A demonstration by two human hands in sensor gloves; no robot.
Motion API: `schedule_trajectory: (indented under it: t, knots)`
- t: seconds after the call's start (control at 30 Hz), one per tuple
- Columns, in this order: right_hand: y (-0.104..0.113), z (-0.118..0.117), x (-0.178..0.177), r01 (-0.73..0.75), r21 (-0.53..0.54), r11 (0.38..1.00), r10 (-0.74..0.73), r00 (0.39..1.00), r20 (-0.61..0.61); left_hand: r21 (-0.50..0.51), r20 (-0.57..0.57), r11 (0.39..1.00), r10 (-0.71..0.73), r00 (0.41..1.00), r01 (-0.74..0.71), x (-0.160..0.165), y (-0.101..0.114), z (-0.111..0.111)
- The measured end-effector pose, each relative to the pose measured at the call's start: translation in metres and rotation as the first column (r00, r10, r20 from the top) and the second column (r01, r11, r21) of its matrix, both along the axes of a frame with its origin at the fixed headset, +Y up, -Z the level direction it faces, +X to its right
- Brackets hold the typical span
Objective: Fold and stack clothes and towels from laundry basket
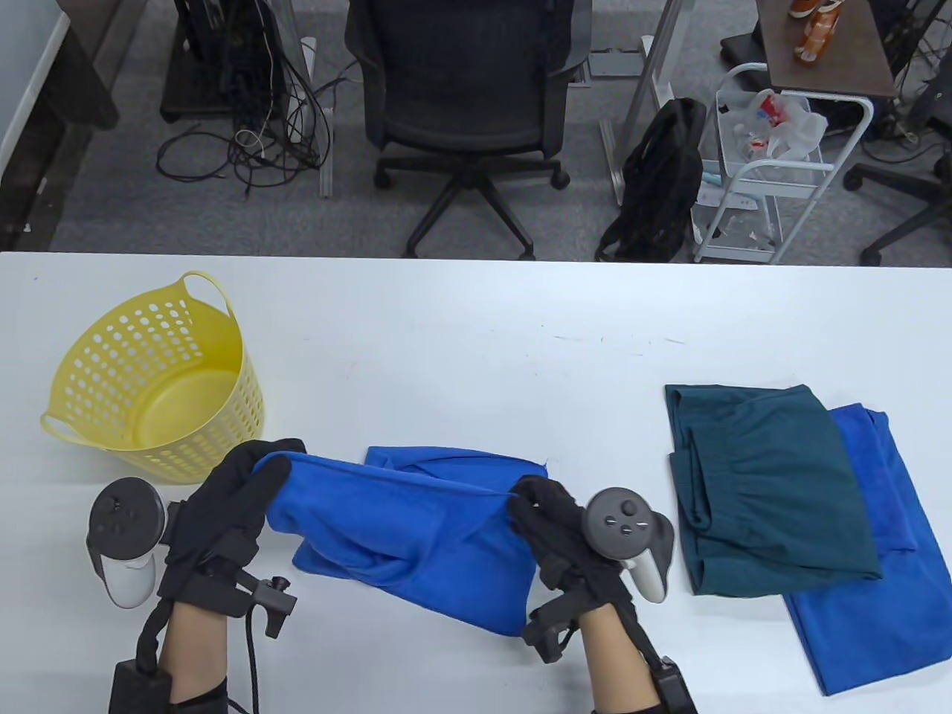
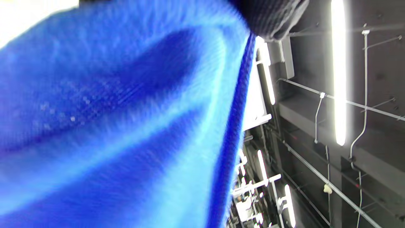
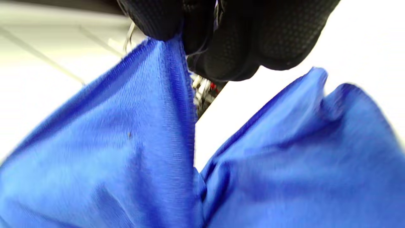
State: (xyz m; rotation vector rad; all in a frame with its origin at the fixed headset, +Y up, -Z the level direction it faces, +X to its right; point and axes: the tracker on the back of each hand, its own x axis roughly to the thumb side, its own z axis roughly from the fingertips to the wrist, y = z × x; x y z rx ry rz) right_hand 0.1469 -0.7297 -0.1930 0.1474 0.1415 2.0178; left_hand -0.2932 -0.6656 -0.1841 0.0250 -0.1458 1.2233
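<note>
A bright blue towel (image 1: 416,535) is lifted by its near edge above the table's front middle, its far part still lying on the table. My left hand (image 1: 249,483) grips the towel's left corner, and the cloth (image 2: 126,126) fills the left wrist view. My right hand (image 1: 532,509) pinches the right corner, where the black gloved fingers (image 3: 221,41) close on the hem of the towel (image 3: 126,142). At the right lies a folded dark green garment (image 1: 766,491) on top of a folded blue towel (image 1: 885,587).
A yellow perforated laundry basket (image 1: 160,387) stands at the left, tipped toward me with nothing showing inside. The white table (image 1: 476,335) stretches behind the cloth. Beyond the far edge stand an office chair (image 1: 468,111), a black backpack (image 1: 662,186) and a white cart (image 1: 773,156).
</note>
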Motion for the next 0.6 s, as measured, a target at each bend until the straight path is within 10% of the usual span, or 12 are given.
schedule_trajectory:
  t: [0.33, 0.6]
  knots:
    - [-0.004, 0.006, 0.051, 0.267, 0.018, 0.964, -0.267, 0.956, 0.122, -0.044, -0.086, 0.854, -0.521, 0.849, 0.519, 0.017, -0.009, -0.007]
    - [-0.016, 0.002, 0.048, 0.521, -0.025, 0.853, -0.518, 0.852, 0.075, -0.007, -0.015, 0.935, -0.355, 0.935, 0.355, 0.019, -0.01, -0.008]
